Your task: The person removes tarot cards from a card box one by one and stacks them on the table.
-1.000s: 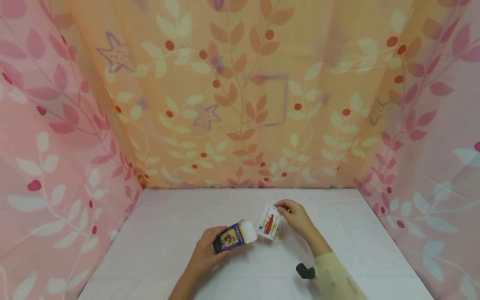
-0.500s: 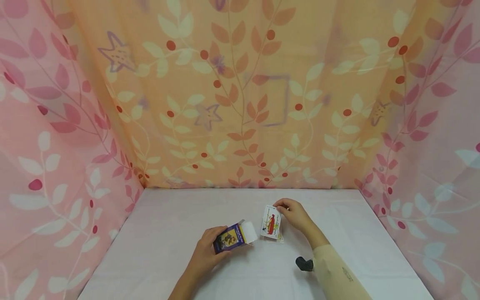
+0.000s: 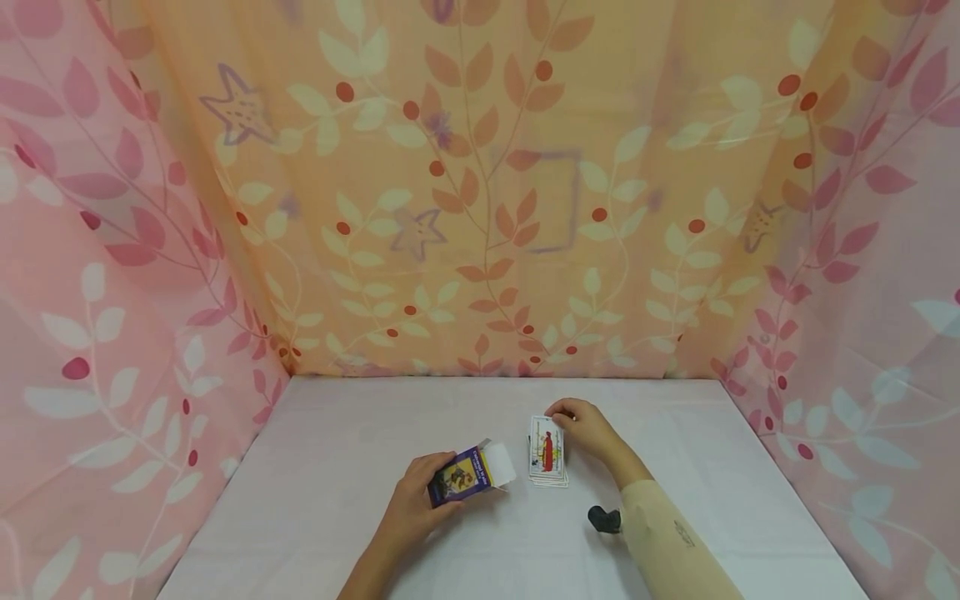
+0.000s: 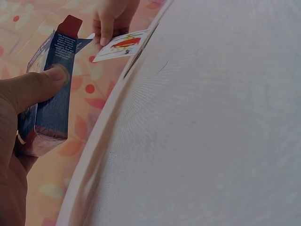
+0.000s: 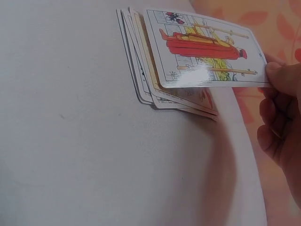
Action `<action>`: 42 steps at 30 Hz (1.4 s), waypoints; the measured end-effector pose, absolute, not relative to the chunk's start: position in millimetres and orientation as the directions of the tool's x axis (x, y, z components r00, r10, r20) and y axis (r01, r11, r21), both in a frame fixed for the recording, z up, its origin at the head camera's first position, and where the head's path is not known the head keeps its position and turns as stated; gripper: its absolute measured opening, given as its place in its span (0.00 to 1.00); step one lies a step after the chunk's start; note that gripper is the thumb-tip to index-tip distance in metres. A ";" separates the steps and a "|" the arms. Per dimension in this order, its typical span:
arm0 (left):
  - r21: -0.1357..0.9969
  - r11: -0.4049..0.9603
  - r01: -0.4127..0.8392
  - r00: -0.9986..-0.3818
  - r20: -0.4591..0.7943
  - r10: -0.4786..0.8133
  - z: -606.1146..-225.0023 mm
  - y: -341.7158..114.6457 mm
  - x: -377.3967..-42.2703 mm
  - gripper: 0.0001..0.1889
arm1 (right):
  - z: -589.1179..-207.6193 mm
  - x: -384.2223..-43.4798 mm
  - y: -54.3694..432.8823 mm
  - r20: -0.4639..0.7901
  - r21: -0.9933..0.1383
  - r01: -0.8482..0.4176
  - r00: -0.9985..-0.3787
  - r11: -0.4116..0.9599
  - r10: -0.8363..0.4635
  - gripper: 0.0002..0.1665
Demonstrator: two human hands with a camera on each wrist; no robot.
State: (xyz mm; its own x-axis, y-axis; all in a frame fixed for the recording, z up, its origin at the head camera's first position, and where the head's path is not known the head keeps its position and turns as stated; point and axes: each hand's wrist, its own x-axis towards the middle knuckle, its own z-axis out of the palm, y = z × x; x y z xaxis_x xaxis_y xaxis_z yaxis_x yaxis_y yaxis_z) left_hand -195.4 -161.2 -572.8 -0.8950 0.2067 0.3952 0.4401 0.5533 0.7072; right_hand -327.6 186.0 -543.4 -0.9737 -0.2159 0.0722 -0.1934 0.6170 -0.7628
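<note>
My left hand [image 3: 420, 497] grips a purple card box [image 3: 459, 478], its thumb pressed on one side in the left wrist view. The box's white end flap [image 3: 498, 467] stands open toward the right. My right hand [image 3: 592, 432] pinches the far end of a tarot card [image 5: 207, 56], between thumb and fingers. That card shows a figure in red and yellow between two staffs. Beneath it a small, slightly fanned stack of cards [image 5: 149, 96] lies on the white table; the held card is tilted over it and hides most of its faces.
The white table [image 3: 337, 433] runs back to an orange leaf-patterned curtain [image 3: 480, 208], with pink curtains on both sides. A small black device [image 3: 603, 519] sits by the right sleeve [image 3: 667, 533].
The held card has shifted slightly right and turned straighter, and now lines up over the stack. My left hand and the box stay where they were.
</note>
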 end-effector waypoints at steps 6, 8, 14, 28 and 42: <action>0.708 0.545 0.449 -0.891 0.404 0.210 -573.0 -161.2 -195.3 0.42 | -547.7 -331.6 186.5 0.030 -0.762 -0.164 -0.975 0.626 -0.218 0.06; 0.706 0.548 0.448 -0.891 0.403 0.209 -573.1 -161.3 -195.3 0.43 | -550.4 -332.7 186.8 0.011 -0.770 -0.146 -0.976 0.622 -0.216 0.06; 0.707 0.552 0.442 -0.894 0.397 0.207 -574.1 -161.4 -194.9 0.43 | -560.8 -334.2 187.8 -0.003 -0.794 -0.131 -0.976 0.593 -0.219 0.06; 0.704 0.554 0.445 -0.893 0.396 0.214 -575.3 -161.8 -196.3 0.43 | -580.1 -339.4 188.7 0.042 -0.771 -0.182 -0.971 0.610 -0.236 0.06; 0.701 0.553 0.450 -0.890 0.404 0.211 -572.6 -160.7 -195.4 0.43 | -582.0 -337.6 186.5 0.103 -0.677 -0.250 -0.964 0.692 -0.247 0.05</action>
